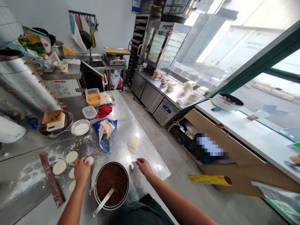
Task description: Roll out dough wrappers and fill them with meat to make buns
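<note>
My left hand (pixel 82 170) rests on the floured steel table (pixel 150 157), fingers curled onto a small flat dough round (pixel 89 160). Several other dough rounds (pixel 59 167) lie to its left. My right hand (pixel 144 166) hovers low over the table to the right of a metal pot of dark brown filling (pixel 112 180), fingers loosely bent with nothing in them. A spoon (pixel 103 202) stands in the pot. A stack of dough pieces (pixel 133 144) lies beyond my right hand.
A wooden rolling pin (pixel 51 180) lies at the left. A blue flour bag (pixel 106 133), a bowl of flour (pixel 81 127), a scale (pixel 55 120), lidded containers (pixel 93 96) and a red cloth (pixel 104 110) sit further back. A counter with packed food (pixel 185 90) runs along the right.
</note>
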A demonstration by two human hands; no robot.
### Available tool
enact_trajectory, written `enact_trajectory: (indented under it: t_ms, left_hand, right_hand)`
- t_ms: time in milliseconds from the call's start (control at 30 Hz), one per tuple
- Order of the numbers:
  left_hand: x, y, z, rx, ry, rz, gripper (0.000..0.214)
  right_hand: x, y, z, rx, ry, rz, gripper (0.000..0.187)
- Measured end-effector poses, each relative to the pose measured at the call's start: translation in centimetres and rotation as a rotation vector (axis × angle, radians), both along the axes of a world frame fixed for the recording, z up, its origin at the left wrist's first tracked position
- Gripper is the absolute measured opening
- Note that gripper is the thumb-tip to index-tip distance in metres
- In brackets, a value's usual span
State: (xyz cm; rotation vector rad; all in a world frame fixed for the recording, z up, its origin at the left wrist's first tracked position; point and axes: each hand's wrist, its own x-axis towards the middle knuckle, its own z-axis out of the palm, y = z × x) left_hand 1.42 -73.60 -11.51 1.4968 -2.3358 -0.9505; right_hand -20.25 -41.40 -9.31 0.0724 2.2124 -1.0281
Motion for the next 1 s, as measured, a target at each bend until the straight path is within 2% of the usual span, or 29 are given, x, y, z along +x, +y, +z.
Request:
enact_trajectory:
  t_ms: [67,200,300,367,533,667,733,800,900,1000]
  left_hand:
    - [1.1,3.0,0.1,-0.019,0.015,-0.026,0.036]
    - [3.4,10.9,-0.2,-0.043,0.027,-0.069,0.042]
    - [5.0,15.8,-0.1,-0.134,0.002,-0.022,0.045]
    - [5.8,17.7,0.3,-0.178,-0.029,0.045,0.046]
    - [5.6,19.8,2.0,-0.162,-0.054,0.127,0.044]
    - [4.0,20.5,3.4,-0.196,-0.051,0.171,0.042]
    - [3.3,20.7,4.0,-0.222,-0.040,0.184,0.041]
    - [3.0,20.7,4.5,-0.245,-0.030,0.178,0.041]
    - [2.9,20.7,4.9,-0.262,-0.026,0.152,0.043]
    - [2.9,20.6,5.1,-0.241,-0.035,0.124,0.044]
  right_hand:
    - [-3.0,-0.8,-1.4,0.071,0.092,0.045,0.038]
    - [-8.6,-3.7,-3.5,0.164,0.242,0.173,0.050]
    - [-11.1,-5.8,-4.5,0.194,0.312,0.273,0.053]
    - [-11.9,-6.8,-4.9,0.217,0.333,0.319,0.053]
    - [-13.3,-7.8,-4.7,0.286,0.326,0.337,0.049]
    - [-15.4,-7.1,-3.3,0.262,0.233,0.351,0.023]
    - [-16.2,-6.2,-2.3,0.175,0.215,0.371,0.013]
    - [-16.6,-5.3,-1.1,0.064,0.202,0.385,0.010]
    - [-16.7,-3.9,1.2,-0.131,0.125,0.403,0.015]
    - [-16.9,-2.5,4.5,-0.356,0.021,0.407,0.025]
